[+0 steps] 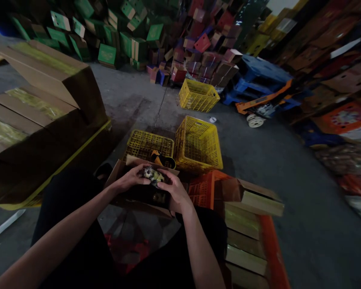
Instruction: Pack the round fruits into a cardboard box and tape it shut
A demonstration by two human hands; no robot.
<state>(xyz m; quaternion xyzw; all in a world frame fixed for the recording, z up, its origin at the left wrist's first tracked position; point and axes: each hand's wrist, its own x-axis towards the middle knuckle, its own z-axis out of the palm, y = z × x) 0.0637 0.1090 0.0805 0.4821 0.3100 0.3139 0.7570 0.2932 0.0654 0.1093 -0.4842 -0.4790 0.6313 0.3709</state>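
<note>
Between my two hands is a small shiny item, patterned in black, white and yellowish green; its kind is unclear. My left hand grips its left end, with fingers behind and thumb in front. On the right end, my right hand has its fingers and thumb closed in the same way. Below both hands stands an open cardboard box with its flaps spread. Inside its dark interior lies another small item, too dim to name. An orange and black tape dispenser rests just beyond the box.
Beyond the box are an upturned yellow crate and an open yellow crate. Closed cartons are stacked left; more cartons lie in an orange crate at right. Farther off stand a pallet jack and blue pallets.
</note>
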